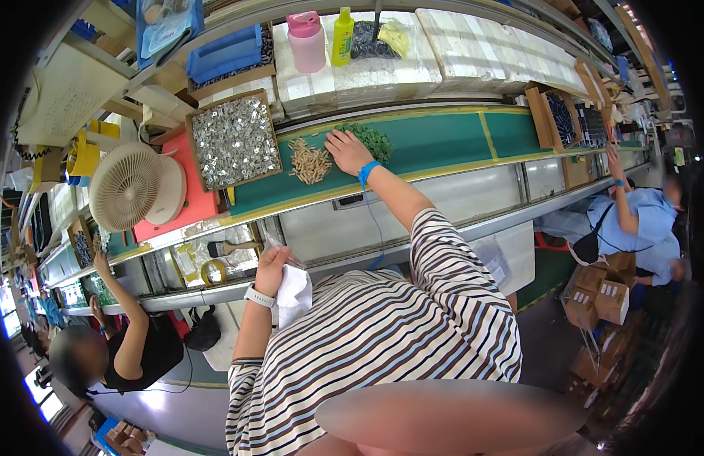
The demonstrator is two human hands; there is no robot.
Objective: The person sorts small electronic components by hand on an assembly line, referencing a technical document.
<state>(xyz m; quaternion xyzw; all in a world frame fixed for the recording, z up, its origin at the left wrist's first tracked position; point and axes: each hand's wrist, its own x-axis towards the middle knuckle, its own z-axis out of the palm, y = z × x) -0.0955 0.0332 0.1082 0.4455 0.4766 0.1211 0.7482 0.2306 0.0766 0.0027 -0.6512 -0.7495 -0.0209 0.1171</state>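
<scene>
My right hand, wearing a blue wrist strap with a cord, reaches over the green conveyor belt. Its fingers are spread and point down between a heap of tan wooden dowels and a pile of small green pieces. Whether the fingertips touch either heap cannot be made out. Close to my body, my left hand is closed on a crumpled white bag, with a clear plastic edge showing above the fingers. A pale watch is on that wrist.
A box of small metal parts and a white fan stand left. Behind the belt are foam blocks, a pink bottle and a yellow bottle. Tape and a brush lie below. People work on both sides.
</scene>
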